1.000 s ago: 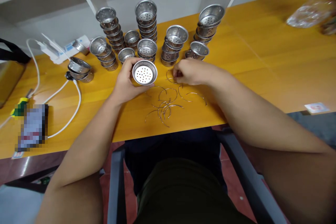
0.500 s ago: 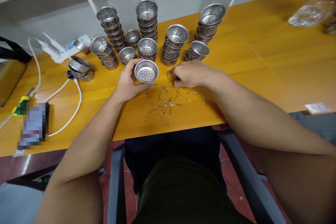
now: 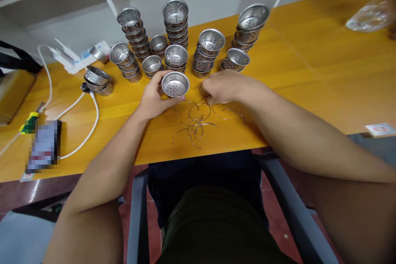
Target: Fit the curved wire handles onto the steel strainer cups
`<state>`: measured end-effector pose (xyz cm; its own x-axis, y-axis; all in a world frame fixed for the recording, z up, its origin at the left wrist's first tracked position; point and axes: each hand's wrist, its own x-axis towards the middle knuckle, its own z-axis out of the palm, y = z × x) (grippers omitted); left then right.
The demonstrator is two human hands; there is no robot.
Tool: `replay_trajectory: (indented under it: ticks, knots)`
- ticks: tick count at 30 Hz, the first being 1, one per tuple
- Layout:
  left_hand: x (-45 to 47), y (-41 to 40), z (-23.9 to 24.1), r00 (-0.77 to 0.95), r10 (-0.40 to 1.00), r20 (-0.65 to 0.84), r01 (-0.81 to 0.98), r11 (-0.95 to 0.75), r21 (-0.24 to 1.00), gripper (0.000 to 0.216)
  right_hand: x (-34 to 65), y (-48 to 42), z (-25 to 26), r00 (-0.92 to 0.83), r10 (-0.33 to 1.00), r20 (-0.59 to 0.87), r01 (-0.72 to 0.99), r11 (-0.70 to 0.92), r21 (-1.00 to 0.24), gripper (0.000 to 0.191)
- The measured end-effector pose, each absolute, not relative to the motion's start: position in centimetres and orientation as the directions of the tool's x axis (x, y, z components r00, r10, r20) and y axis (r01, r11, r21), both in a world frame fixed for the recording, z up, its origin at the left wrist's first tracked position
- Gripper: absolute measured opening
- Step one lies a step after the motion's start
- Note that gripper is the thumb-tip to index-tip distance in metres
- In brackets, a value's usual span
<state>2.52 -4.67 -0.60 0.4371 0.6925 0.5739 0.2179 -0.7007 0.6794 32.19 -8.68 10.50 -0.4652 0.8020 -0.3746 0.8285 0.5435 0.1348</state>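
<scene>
The left arm point(image 3: 103, 173) and right arm point(image 3: 293, 132) reach forward, both bent at the elbow and slanting in toward each other. The left hand point(image 3: 151, 100) is curved into a wide grip, its thumb point(image 3: 173, 102) stretched toward the right hand point(image 3: 222, 86), near it but apart. The right hand is turned back upward, its fingers point(image 3: 208, 88) bent down with the tips largely hidden.

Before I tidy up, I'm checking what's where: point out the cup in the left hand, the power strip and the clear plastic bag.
Held cup point(image 3: 175, 87): head view, on its perforated base.
Power strip point(image 3: 87, 57): head view, on its top.
Clear plastic bag point(image 3: 369, 18): head view, on its crumpled film.
</scene>
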Motion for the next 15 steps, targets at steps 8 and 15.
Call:
replay_trajectory:
  ticks: [8, 15]
  knots:
    - [2.0, -4.3, -0.7, 0.421, 0.679, 0.602, 0.189, -0.714, 0.674, 0.087, 35.1, -7.2, 9.0, -0.499, 0.839, -0.217, 0.866, 0.476, -0.152, 0.011]
    - [2.1, -4.4, -0.8, 0.419, 0.686, 0.595, 0.198, -0.708, 0.678, 0.090, 37.6, -6.6, 8.5, -0.482, 0.874, -0.066, 0.715, 0.349, -0.605, 0.019]
